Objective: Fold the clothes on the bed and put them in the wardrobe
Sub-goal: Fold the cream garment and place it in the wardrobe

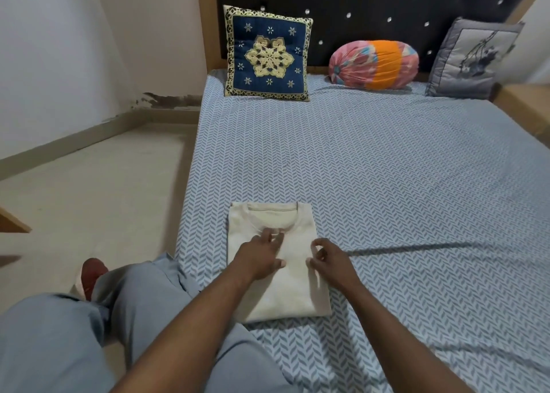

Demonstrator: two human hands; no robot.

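Observation:
A cream T-shirt (262,220), folded into a neat rectangle with its collar at the far end, lies near the front left edge of the bed (401,184). My left hand (262,254) rests flat on the shirt's middle, fingers spread toward the collar. My right hand (329,257) hovers over the shirt's right edge with fingers loosely curled and apart, holding nothing. No wardrobe is in view.
A blue patterned cushion (267,54), a pink and orange bolster (374,64) and a grey cushion (473,57) lean against the dark headboard. Bare floor (98,184) lies to the left of the bed. My knees in light blue trousers are at the bed's near edge.

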